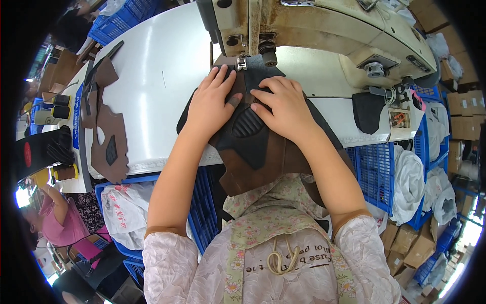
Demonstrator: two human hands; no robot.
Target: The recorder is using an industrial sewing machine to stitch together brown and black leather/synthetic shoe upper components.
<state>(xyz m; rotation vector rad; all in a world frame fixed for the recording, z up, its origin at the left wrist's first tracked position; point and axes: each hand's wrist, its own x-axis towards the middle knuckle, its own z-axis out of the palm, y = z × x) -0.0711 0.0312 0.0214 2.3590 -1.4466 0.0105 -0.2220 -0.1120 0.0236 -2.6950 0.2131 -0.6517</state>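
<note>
A cut panel of brown leather point(251, 175) with black patches and a ribbed black pad point(247, 123) lies under the sewing machine's presser foot point(241, 64). It hangs over the table's front edge toward my lap. My left hand point(212, 104) rests on its left side, fingers stretched toward the foot, with a dark wrap around the thumb. On the panel's right side lies my right hand point(284, 107), fingers apart and slightly bent, their tips pressing the black material. Neither hand grips anything. The needle's tip cannot be made out.
The machine's arm point(324, 30) spans the back. More brown leather pieces point(109, 137) lie at the left of the white table point(167, 101), beside thread spools point(61, 112). A black piece point(366, 112) lies at right. Blue crates point(375, 172) stand below. Another person point(63, 218) sits at far left.
</note>
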